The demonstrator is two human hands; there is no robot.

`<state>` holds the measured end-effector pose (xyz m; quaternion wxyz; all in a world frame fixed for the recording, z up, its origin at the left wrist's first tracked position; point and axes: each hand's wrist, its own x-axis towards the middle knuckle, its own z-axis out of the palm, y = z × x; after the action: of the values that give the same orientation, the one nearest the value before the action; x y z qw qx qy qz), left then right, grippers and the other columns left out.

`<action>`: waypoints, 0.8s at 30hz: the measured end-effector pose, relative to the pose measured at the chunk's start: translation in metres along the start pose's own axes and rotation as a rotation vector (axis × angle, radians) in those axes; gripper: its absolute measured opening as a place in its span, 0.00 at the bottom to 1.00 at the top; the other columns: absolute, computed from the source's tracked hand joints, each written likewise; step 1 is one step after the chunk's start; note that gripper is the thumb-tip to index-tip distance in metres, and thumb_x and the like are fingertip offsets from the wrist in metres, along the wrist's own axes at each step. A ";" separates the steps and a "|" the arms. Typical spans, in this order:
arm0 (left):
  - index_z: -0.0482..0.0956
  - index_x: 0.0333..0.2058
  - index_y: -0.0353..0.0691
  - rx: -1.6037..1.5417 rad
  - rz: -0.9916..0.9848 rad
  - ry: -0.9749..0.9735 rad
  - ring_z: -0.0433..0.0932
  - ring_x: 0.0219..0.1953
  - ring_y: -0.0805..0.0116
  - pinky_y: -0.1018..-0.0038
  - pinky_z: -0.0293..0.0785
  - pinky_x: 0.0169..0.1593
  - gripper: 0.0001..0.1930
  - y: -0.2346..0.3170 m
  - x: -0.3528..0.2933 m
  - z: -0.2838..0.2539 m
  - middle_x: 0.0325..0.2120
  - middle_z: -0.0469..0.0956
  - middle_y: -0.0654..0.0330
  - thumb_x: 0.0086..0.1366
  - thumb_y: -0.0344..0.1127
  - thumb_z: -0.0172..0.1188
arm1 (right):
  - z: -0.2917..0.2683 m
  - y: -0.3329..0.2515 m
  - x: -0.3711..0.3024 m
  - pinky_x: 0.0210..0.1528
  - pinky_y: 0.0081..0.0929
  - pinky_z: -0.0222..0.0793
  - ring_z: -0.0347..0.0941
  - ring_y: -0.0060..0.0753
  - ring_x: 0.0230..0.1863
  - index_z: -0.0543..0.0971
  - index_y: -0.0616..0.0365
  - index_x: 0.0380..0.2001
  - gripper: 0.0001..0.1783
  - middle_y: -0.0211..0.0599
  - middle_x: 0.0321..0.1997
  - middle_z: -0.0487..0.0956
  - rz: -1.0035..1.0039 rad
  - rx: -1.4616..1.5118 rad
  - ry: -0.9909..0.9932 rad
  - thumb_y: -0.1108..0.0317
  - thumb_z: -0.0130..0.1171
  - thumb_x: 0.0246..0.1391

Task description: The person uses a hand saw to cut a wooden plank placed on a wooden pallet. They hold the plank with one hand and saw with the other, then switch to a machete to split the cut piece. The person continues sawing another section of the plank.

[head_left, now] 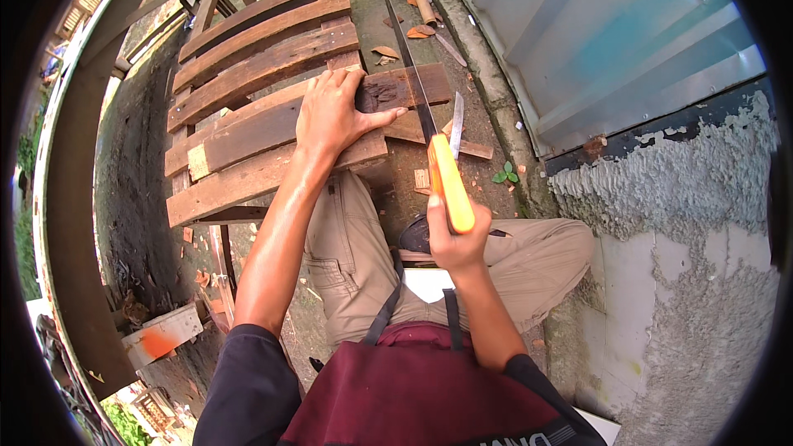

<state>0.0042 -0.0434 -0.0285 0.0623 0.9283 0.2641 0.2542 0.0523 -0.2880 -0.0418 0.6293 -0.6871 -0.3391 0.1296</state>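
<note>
A dark wooden plank [256, 134] lies across a low slatted wooden bench [264, 54], its right end sticking out past the slats. My left hand [334, 111] holds this plank down, fingers bent toward its far edge and thumb stretched to the right along it. In my right hand [458, 235] is the yellow handle of a handsaw [447, 177], with the fingers wrapped round it. Its long thin blade points away from me and crosses the overhanging end of the plank, right of my left thumb. Whether the teeth have cut in, I cannot tell.
Right of the saw lies a metal blade-like strip [457, 124] beside a loose piece of wood [475, 149]. Dry leaves [420, 31] and wood scraps litter the ground. A corrugated metal sheet [595, 33] and rough wall [661, 190] border the right side. A small green plant [505, 173] grows nearby.
</note>
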 end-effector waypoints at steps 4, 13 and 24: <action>0.82 0.48 0.33 -0.022 -0.014 0.005 0.78 0.48 0.51 0.59 0.72 0.57 0.41 -0.001 -0.004 -0.002 0.42 0.82 0.50 0.45 0.62 0.77 | -0.063 -0.008 -0.113 0.19 0.32 0.68 0.73 0.36 0.15 0.78 0.66 0.25 0.04 0.39 0.17 0.74 -0.228 -0.334 -0.117 0.76 0.59 0.52; 0.82 0.48 0.34 -0.050 -0.009 0.042 0.78 0.47 0.51 0.59 0.72 0.56 0.41 0.001 -0.002 0.006 0.41 0.81 0.52 0.43 0.62 0.77 | -0.016 -0.004 -0.013 0.19 0.28 0.62 0.69 0.22 0.15 0.78 0.62 0.26 0.07 0.33 0.15 0.72 0.047 0.030 0.014 0.73 0.61 0.58; 0.83 0.48 0.34 -0.035 -0.030 0.032 0.78 0.48 0.51 0.59 0.72 0.57 0.42 0.004 -0.007 -0.005 0.43 0.81 0.50 0.42 0.62 0.78 | -0.074 -0.004 -0.144 0.19 0.32 0.66 0.74 0.37 0.15 0.78 0.69 0.28 0.04 0.43 0.20 0.76 -0.212 -0.230 -0.133 0.78 0.58 0.52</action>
<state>-0.0017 -0.0503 -0.0264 0.0783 0.9189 0.2743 0.2725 -0.0105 -0.4363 -0.0614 0.5328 -0.7051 -0.4631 0.0678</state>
